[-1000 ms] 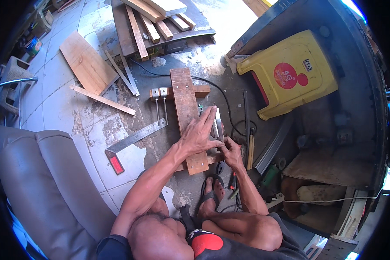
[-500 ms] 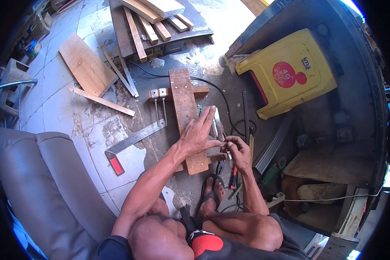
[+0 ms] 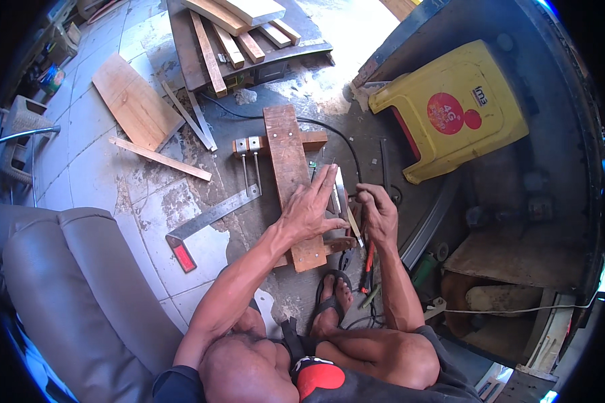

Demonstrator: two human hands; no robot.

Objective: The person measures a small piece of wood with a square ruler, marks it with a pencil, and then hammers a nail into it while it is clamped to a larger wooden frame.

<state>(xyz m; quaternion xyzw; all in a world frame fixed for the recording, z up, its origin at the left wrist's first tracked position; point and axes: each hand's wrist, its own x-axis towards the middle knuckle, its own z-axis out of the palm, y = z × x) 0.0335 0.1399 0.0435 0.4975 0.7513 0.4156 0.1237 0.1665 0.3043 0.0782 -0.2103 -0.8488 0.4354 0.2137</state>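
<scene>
My left hand (image 3: pixel 307 211) lies over the right edge of a reddish-brown wooden plank (image 3: pixel 284 138), its fingers stretched forward and the thumb out to the right. The plank sits on crosspieces like a low work stand. Close to the left fingertips stands a narrow pale metal strip (image 3: pixel 340 188). A thin light-coloured stick (image 3: pixel 353 225) slants down beside the left thumb. My right hand (image 3: pixel 380 215) is raised to the right of these, apart from the left, fingers curled in; what they hold, if anything, is hidden.
A flat metal ruler with a red-marked handle (image 3: pixel 181 255) lies on the left tiles. Boards (image 3: pixel 134 101) and wood strips lie beyond it. A yellow plastic stool (image 3: pixel 457 111) stands right, near a dark cabinet. A red-handled tool (image 3: pixel 370 258) and cable lie by my foot.
My right hand has drawn away from the left thumb, up and to the right. The light stick beside the thumb now shows more. My left hand stays on the plank.
</scene>
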